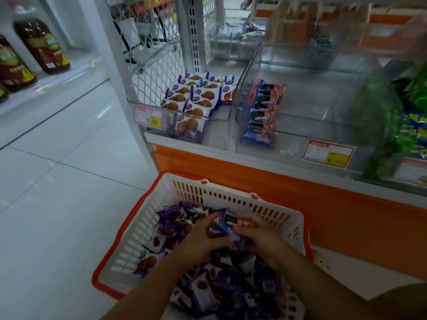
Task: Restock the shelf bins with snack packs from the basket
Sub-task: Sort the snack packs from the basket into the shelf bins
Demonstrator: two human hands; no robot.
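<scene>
Picking | my left hand (pixel 203 235) and right hand (pixel 256 232) are gripping one blue cookie pack (pixel 225 224) together, low inside the basket (pixel 231 199) | I'm judging it best lifted flat, then stood edge-on beside the matching row (pixel 262 112) in the middle bin (pixel 288 135).

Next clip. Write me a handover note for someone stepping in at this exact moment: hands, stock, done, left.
Left hand, right hand: both grip one blue cookie pack in the basket.
Basket: below the shelf, full of mixed packs.
Done: left bin holds rows of purple waffle packs; middle bin one column of blue packs.
Left: shelve the held pack, probably middle bin, then the rest.
</scene>
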